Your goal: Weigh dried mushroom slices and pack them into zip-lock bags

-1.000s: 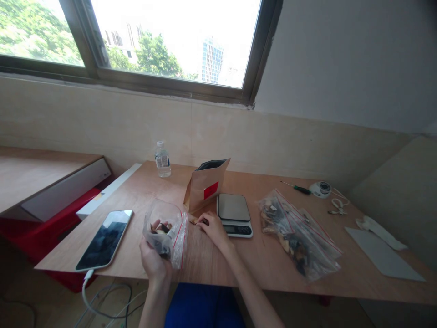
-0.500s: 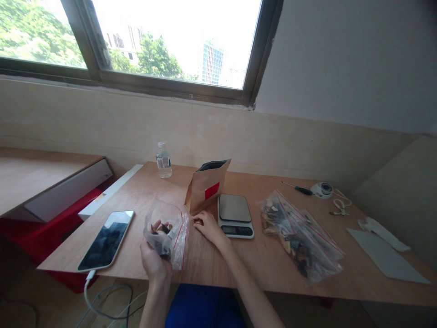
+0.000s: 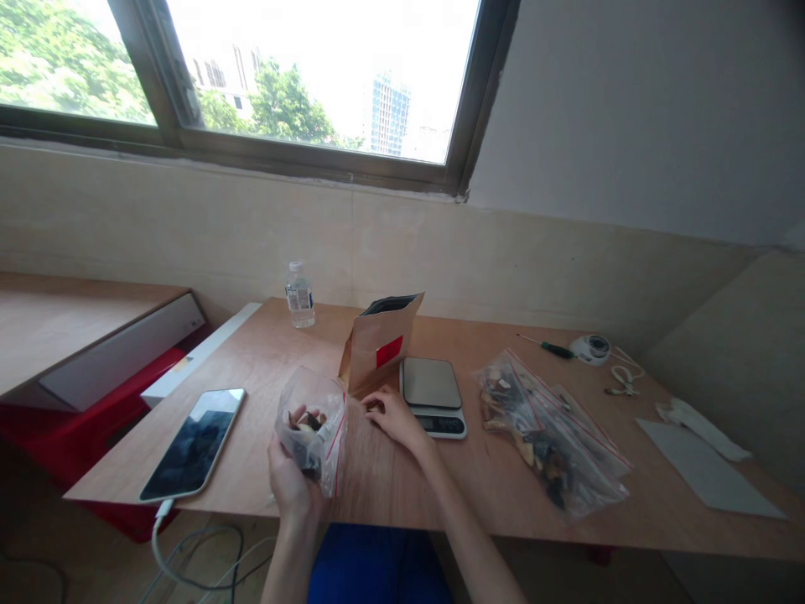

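Observation:
My left hand (image 3: 293, 482) holds a clear zip bag (image 3: 330, 449) from below and behind. Dark and pale dried pieces (image 3: 308, 421) show through its plastic. My right hand (image 3: 397, 419) is to the right of the bag, low over the table, with its fingers curled together. A small brownish bit seems to be at the fingertips, too small to name. Just behind this hand a brown paper pouch (image 3: 371, 356) with a red label stands with its top open. A kitchen scale (image 3: 431, 382) lies beside the hand, its front edge partly hidden by the wrist.
Several filled zip bags (image 3: 547, 436) lie right of the scale. Further right are a screwdriver (image 3: 557, 350), a white camera (image 3: 589, 349) with a cable, and a white sheet (image 3: 704, 470). A water bottle (image 3: 300, 298) stands at the back; a phone (image 3: 194, 445) charges at left.
My right hand has shifted slightly to the right, away from the bag's opening. My left hand and the zip bag have moved a little right and tilted more upright.

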The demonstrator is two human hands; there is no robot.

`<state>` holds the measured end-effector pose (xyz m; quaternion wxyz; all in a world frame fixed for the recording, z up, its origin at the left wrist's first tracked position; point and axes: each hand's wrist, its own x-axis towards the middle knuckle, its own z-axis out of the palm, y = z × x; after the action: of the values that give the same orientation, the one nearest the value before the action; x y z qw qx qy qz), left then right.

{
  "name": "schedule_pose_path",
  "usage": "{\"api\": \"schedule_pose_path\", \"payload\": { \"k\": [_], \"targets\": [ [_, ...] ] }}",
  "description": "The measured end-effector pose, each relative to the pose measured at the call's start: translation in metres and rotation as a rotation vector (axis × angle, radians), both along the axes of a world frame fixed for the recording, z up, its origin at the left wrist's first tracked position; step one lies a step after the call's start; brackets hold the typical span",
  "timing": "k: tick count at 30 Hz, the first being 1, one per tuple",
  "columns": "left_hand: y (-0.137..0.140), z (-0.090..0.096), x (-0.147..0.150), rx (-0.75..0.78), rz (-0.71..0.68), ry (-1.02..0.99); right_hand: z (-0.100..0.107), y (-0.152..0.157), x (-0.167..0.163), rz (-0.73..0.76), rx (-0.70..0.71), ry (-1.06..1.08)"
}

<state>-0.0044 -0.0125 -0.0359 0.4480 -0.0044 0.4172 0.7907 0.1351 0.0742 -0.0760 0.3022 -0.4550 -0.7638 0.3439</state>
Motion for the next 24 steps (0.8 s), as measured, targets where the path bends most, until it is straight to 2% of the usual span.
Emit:
{"api": "schedule_pose_path", "payload": {
  "k": [4,7,12,15,17,20,22,24],
  "targets": [
    [0.001,-0.001,0.002,-0.008,-0.017,0.013,0.011,0.002,0.008,0.045,-0.188,0.31],
    [0.001,-0.001,0.002,-0.021,-0.024,0.01,0.046,0.001,0.016,0.068,-0.23,0.56],
    [0.002,-0.002,0.003,-0.046,-0.024,0.022,0.127,0.012,0.025,0.037,0.021,0.781],
    [0.003,-0.004,0.003,-0.042,-0.038,0.023,0.156,0.031,0.021,-0.057,0.249,0.863],
    [0.003,-0.005,0.003,-0.042,-0.048,0.021,0.164,0.045,0.015,-0.13,0.391,0.835],
    [0.002,-0.005,0.003,-0.045,-0.043,0.024,0.164,0.062,0.005,-0.214,0.554,0.727],
    [0.001,-0.003,0.002,-0.047,-0.043,0.032,0.158,0.068,0.001,-0.21,0.598,0.631],
    [0.0,-0.001,0.001,-0.053,-0.046,0.044,0.151,0.07,0.0,-0.154,0.58,0.533]
  ]
}}
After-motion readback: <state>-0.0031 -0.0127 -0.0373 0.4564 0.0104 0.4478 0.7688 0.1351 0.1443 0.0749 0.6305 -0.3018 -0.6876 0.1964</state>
